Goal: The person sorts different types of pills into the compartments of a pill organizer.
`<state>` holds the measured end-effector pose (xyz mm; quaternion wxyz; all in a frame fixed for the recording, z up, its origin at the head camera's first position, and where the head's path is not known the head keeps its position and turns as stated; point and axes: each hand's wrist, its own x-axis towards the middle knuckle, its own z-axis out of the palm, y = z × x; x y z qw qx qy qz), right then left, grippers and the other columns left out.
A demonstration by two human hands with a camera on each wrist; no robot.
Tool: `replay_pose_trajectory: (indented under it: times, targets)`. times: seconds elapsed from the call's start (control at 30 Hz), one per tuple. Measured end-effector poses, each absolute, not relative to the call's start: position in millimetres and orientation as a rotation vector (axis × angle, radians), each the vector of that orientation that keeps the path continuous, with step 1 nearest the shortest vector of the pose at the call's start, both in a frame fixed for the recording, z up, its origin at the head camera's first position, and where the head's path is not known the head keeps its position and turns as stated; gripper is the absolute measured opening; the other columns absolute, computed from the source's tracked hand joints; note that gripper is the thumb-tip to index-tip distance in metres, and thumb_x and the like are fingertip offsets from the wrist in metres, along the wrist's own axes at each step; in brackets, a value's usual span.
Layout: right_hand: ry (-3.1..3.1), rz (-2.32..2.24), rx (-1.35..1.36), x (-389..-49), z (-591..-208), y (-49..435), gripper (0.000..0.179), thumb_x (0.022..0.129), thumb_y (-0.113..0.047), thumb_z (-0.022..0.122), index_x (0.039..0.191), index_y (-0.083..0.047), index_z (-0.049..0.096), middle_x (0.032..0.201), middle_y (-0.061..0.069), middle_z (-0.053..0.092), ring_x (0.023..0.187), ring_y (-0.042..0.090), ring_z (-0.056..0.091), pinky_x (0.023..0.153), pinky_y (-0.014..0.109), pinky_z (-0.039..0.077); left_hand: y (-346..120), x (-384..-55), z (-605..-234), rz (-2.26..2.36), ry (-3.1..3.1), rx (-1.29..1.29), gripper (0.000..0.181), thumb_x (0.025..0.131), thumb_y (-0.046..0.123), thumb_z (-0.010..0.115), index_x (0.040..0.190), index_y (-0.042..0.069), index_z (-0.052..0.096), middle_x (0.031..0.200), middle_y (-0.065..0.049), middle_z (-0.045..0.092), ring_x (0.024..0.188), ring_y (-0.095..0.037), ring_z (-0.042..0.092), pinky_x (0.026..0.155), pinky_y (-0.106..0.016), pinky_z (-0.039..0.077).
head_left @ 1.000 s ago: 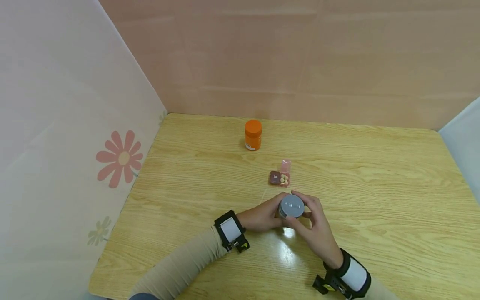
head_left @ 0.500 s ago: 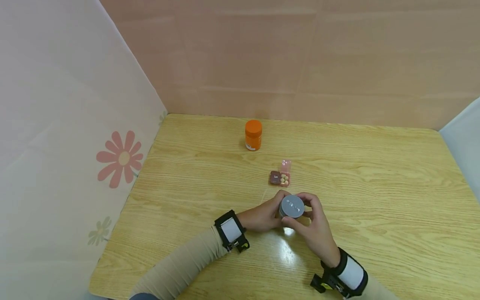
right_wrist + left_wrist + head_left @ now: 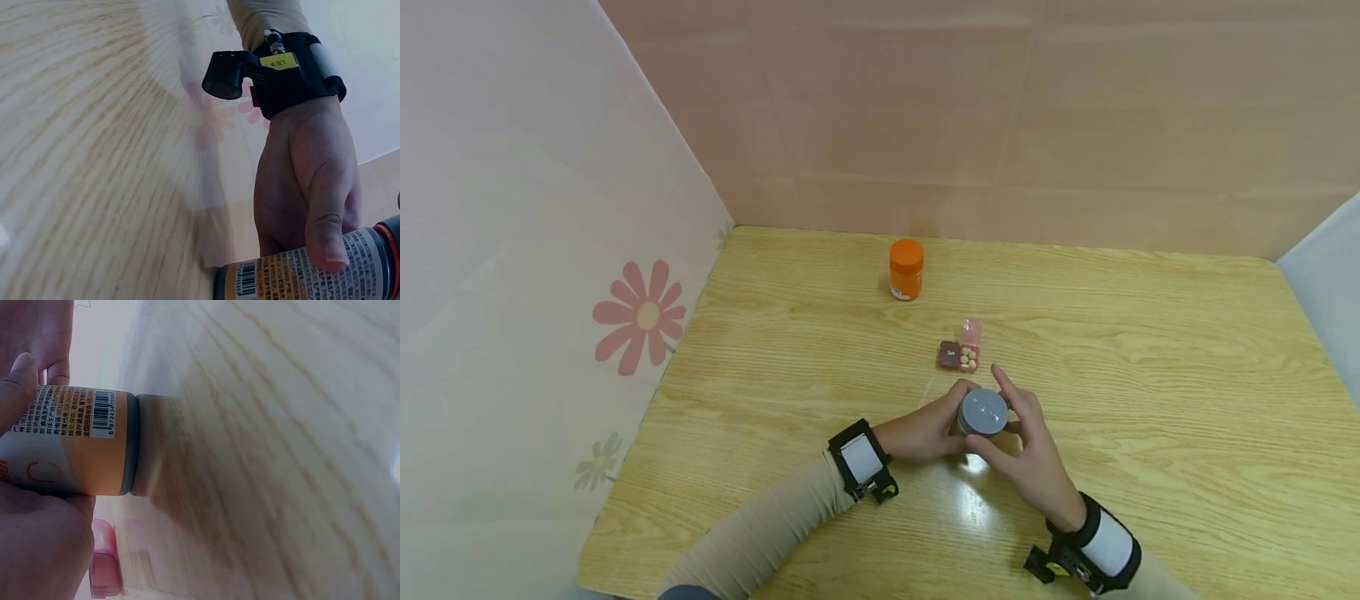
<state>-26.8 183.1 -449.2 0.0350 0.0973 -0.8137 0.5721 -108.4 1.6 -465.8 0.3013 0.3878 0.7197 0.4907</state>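
In the head view, a pill bottle with a grey lid (image 3: 984,412) stands near the table's middle. My left hand (image 3: 925,432) grips its body, thumb pressed on the printed label (image 3: 312,272) in the right wrist view. The bottle's grey base (image 3: 132,444) is close to the tabletop. My right hand (image 3: 1030,454) is around the lid, thumb on the near side and index finger raised off it; its other fingertips are partly hidden. Just beyond lies a small pill case (image 3: 950,356), one pink flap (image 3: 972,331) lifted, with several pale tablets (image 3: 968,359) in that compartment.
An orange bottle (image 3: 906,271) with an orange cap stands farther back on the wooden table (image 3: 1150,358). A pinkish-brown backdrop (image 3: 962,108) rises behind the table. On the left hangs a white sheet (image 3: 512,250) with printed flowers.
My right fingers shift around the lid, and the index finger has lifted and straightened away from it. My left hand and the bottle stay in place; the pill case has not moved.
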Motion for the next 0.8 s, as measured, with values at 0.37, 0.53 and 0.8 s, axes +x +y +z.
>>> replay_pose_trajectory:
  times: [0.37, 0.53, 0.8]
  targets:
    - [-2.483, 1.828, 0.280, -28.2, -446.4, 182.1, 0.063, 0.095, 0.004, 0.065, 0.152, -0.011, 0.046, 0.130, 0.005, 0.042, 0.115, 0.011, 0.039, 0.086, 0.034, 0.038, 2.0, -108.5, -464.0, 1.316, 1.911, 1.003, 0.057, 0.099, 0.010, 0.066, 0.141, 0.011, 0.027, 0.147, -0.011, 0.046, 0.140, -0.012, 0.040, 0.118, -0.028, 0.029]
    - [-2.483, 1.826, 0.215, -30.8, -447.7, 181.4, 0.056, 0.091, 0.002, 0.072, 0.142, -0.005, 0.049, 0.133, 0.002, 0.046, 0.116, 0.012, 0.044, 0.088, 0.029, 0.041, 1.6, -109.6, -464.1, 1.331, 1.899, 0.991, 0.053, 0.101, 0.008, 0.063, 0.141, 0.010, 0.028, 0.147, -0.010, 0.045, 0.140, -0.011, 0.038, 0.119, -0.028, 0.028]
    - [-2.521, 1.780, 0.160, -30.1, -446.9, 179.3, 0.072, 0.086, 0.001, 0.078, 0.148, -0.005, 0.041, 0.125, 0.003, 0.045, 0.113, 0.013, 0.044, 0.087, 0.028, 0.041, 2.0, -108.0, -464.8, 1.321, 1.876, 0.970, 0.053, 0.101, 0.004, 0.061, 0.141, 0.010, 0.027, 0.148, -0.010, 0.043, 0.143, -0.012, 0.035, 0.120, -0.030, 0.026]
